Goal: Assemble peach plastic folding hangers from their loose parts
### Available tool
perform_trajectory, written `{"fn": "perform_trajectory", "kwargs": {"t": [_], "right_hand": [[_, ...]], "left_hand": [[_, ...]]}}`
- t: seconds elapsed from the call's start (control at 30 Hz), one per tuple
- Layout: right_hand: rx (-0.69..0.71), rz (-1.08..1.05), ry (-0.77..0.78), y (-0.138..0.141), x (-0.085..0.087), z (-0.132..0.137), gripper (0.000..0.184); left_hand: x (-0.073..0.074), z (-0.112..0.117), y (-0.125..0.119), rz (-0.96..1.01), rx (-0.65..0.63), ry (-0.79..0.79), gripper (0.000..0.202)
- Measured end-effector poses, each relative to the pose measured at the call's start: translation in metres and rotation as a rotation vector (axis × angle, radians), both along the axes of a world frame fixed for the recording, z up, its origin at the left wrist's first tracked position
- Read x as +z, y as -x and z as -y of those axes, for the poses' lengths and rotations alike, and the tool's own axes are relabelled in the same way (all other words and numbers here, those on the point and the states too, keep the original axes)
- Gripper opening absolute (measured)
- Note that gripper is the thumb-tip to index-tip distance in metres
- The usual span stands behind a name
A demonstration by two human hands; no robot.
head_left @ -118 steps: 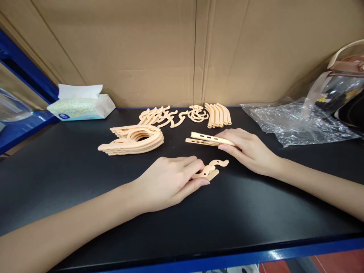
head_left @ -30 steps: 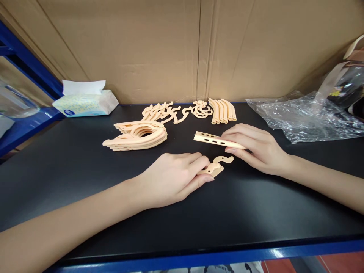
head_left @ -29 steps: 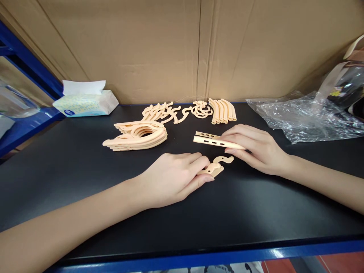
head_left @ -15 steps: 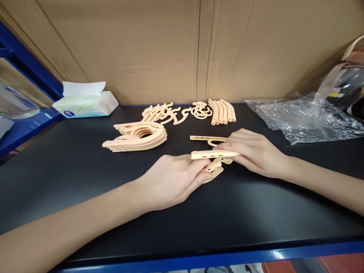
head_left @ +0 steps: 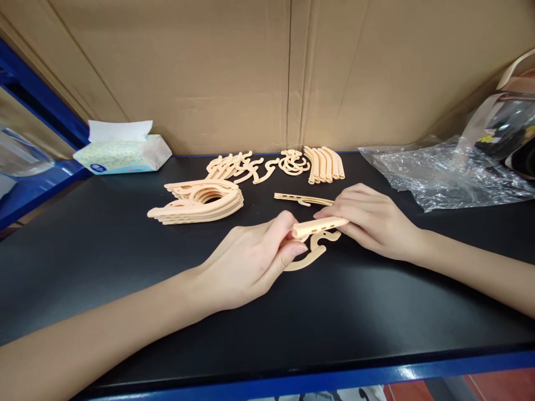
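Left hand (head_left: 251, 262) was closed on one end of a slotted bar (head_left: 320, 225), the other end was pinched by the right hand (head_left: 368, 220), just above the worktop (head_left: 125, 267). A hook piece (head_left: 311, 255) was seen beneath, touched by the left thumb. A second bar (head_left: 303, 199) was laid just behind, with stacked hanger pieces (head_left: 200, 201) further left.
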State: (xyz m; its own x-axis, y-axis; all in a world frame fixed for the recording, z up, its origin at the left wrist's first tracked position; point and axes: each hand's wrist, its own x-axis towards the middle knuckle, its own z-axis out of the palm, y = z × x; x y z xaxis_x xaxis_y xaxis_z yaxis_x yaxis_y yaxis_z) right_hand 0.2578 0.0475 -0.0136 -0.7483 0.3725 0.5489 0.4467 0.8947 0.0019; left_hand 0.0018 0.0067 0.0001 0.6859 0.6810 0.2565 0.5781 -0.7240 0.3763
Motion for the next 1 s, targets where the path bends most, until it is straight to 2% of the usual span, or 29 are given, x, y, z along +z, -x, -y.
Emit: {"fn": "perform_trajectory", "kwargs": {"t": [0.17,0.3,0.6,0.7,0.8,1.0], "right_hand": [[-0.031,-0.017,0.08,-0.0014,-0.0003,-0.0027,0.022],[-0.004,-0.007,0.078,-0.001,0.0006,-0.0027,0.021],[0.066,-0.015,0.022,-0.0008,0.0013,0.0006,0.022],[0.084,-0.011,0.009,-0.0002,0.0016,0.0019,0.022],[0.09,-0.005,-0.002,0.0006,0.0019,0.0027,0.022],[0.072,0.011,-0.013,-0.0001,0.0014,0.0025,0.02]], "left_hand": [[-0.0003,0.0016,0.0002,0.094,-0.071,-0.098,0.017],[-0.0012,0.0014,-0.0005,0.108,-0.109,-0.135,0.017],[-0.0015,0.0013,0.0002,0.083,-0.014,-0.174,0.016],[-0.0026,0.0005,0.0003,0.082,0.02,-0.158,0.011],[-0.0044,-0.0009,0.0008,0.173,0.022,-0.123,0.008],[-0.0041,0.0003,0.0008,0.256,-0.04,-0.024,0.009]]}}
